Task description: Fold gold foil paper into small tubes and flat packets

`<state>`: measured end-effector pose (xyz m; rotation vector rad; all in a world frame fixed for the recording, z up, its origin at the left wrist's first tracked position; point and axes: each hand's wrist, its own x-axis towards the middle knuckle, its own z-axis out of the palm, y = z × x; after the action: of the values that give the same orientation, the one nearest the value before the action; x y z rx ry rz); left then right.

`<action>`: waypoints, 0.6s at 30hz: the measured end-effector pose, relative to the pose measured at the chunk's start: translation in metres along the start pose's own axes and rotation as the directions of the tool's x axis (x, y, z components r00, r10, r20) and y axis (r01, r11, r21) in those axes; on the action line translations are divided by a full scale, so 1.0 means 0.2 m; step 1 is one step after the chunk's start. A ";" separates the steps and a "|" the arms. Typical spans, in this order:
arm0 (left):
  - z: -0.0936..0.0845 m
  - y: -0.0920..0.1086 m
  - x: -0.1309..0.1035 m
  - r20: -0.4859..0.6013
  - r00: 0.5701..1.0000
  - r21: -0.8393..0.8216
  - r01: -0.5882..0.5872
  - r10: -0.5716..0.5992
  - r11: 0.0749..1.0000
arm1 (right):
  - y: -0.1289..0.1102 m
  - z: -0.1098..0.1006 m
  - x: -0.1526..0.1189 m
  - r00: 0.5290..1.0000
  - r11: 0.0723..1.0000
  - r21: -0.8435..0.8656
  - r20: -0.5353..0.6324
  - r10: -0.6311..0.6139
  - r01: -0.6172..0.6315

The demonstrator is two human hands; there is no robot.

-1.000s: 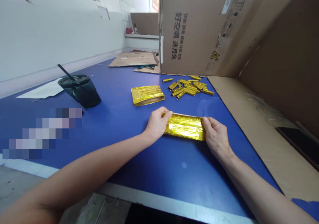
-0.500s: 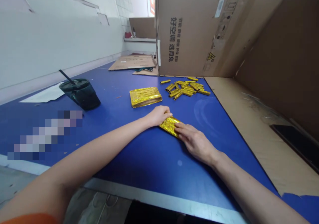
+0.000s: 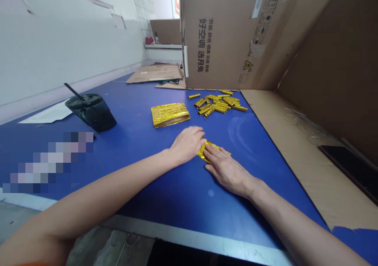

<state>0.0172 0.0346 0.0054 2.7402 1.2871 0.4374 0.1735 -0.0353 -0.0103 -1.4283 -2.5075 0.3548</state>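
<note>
A shiny gold foil piece (image 3: pixel 202 153) lies on the blue table, mostly hidden beneath my hands. My left hand (image 3: pixel 186 143) is closed at its left end, fingers curled over the edge. My right hand (image 3: pixel 229 170) rests flat across the foil, fingers stretched out and pressing on top. Just beyond my left hand is a stack of flat gold foil pieces (image 3: pixel 170 114). Farther back to the right, several short gold foil pieces folded into narrow tubes (image 3: pixel 220 105) lie in a loose pile.
A dark green lidded cup with a straw (image 3: pixel 93 112) stands at the left, near white paper (image 3: pixel 47 113). A large cardboard box (image 3: pixel 227 37) rises behind the pile. Flat cardboard (image 3: pixel 155 73) lies at the back. A dark flat object (image 3: pixel 348 171) is on the right.
My right hand has slid farther over the foil, palm lower and fingers flatter. My left hand has shifted slightly right, and less of the foil shows. The view has turned a little.
</note>
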 end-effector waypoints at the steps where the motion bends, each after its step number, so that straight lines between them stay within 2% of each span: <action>1: 0.00 0.03 -0.04 0.047 0.995 -0.048 -0.080 0.082 0.996 | 0.00 0.00 0.00 1.000 1.000 0.004 -0.003 -0.004 0.004; 3: 0.01 0.06 -0.11 0.187 0.964 -0.143 -0.165 0.191 0.976 | 0.00 0.00 0.00 1.000 1.000 0.004 -0.005 -0.007 0.007; 6: 0.03 0.03 -0.16 0.298 0.922 -0.165 -0.204 0.246 0.965 | -0.01 -0.01 0.00 1.000 1.000 -0.006 0.016 0.005 -0.005; 11: 0.04 -0.10 -0.08 0.357 0.907 -0.074 -0.212 0.224 0.975 | -0.03 -0.03 0.00 0.998 0.997 -0.057 0.048 0.046 -0.044; 18: 0.02 -0.14 -0.04 0.374 0.905 -0.085 -0.185 0.203 0.979 | -0.06 -0.04 -0.02 0.993 0.987 -0.136 0.072 0.090 -0.080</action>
<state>-0.0065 0.0460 -0.0058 2.7379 0.9009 -0.0585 0.1683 -0.0445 0.0015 -1.6050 -2.5807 0.2669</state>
